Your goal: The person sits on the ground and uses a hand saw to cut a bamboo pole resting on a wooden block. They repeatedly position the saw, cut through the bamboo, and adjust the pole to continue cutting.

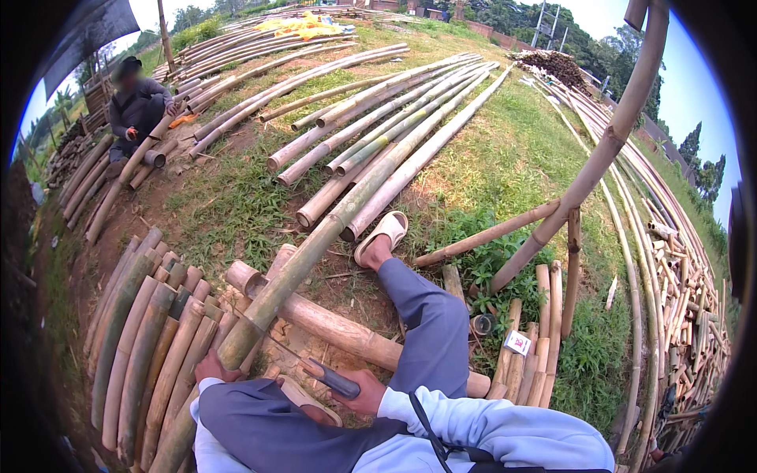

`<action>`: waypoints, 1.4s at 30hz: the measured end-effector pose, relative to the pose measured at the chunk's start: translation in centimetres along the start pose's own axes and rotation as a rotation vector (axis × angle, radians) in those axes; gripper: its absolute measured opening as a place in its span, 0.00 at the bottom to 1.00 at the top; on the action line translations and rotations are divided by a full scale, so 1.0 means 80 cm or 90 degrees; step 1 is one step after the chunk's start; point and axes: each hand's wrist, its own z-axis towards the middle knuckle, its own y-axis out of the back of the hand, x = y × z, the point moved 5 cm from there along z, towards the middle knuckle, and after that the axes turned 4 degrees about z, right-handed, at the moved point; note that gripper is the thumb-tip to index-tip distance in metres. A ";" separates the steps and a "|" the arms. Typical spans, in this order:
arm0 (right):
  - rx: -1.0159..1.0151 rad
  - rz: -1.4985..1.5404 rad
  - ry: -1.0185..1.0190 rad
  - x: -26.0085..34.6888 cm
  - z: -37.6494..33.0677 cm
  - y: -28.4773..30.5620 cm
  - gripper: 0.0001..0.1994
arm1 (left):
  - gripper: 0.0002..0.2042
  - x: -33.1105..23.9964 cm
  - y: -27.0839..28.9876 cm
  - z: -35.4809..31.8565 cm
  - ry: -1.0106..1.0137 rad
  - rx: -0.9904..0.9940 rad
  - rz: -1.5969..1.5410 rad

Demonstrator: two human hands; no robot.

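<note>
A long greenish bamboo pole (296, 270) runs from the lower left away toward the far stack. My left hand (217, 367) is closed around its near part. My right hand (366, 392) grips the dark handle of a hand saw (339, 382). The saw's thin blade reaches up and left to the pole and meets it just beyond my left hand. How deep the blade sits in the bamboo I cannot tell. Beneath the pole, a thick bamboo log (341, 328) lies crosswise, and the pole appears to rest over it.
Cut bamboo lengths (150, 331) are piled at left. More long poles (410, 126) lie ahead on the grass. A slanted bamboo post (587, 173) stands at right, near a small white box (517, 342) on short pieces. Another person (138, 110) sits at far left, handling bamboo.
</note>
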 end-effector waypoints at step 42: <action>-0.026 -0.045 0.011 -0.024 0.013 -0.016 0.15 | 0.37 -0.017 0.006 0.027 -0.012 0.035 -0.011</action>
